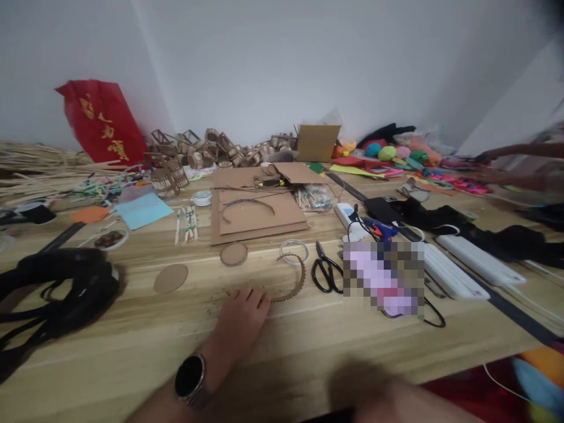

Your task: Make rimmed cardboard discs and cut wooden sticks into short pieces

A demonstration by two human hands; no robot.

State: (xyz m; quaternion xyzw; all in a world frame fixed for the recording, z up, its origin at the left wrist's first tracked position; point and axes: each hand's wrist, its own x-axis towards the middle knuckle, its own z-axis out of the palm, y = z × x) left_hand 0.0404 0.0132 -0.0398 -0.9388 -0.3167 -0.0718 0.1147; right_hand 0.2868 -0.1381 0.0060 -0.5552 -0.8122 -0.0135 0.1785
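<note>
My left hand (244, 311), with a watch on the wrist, rests palm down on the wooden table. Its fingers are bent together at the near end of a curved, notched cardboard strip (301, 279), which arcs out to the right. Dark crumbs lie by the fingertips. My right hand (374, 388) is smeared by motion at the bottom edge, near the table's front, and its fingers cannot be made out. Beyond the strip are a white ring (294, 251) and a cardboard disc (234, 254) with a rough rim. A plain cardboard disc (171, 278) lies farther left.
Black-handled scissors (326, 270) lie right of the strip, beside a pixelated patch. Cardboard sheets (264, 217) carry another curved strip. White power strips (480, 258) and a blue glue gun (382, 229) are at right, a black bag (66, 288) at left. Another person's arm (520, 151) reaches in at far right.
</note>
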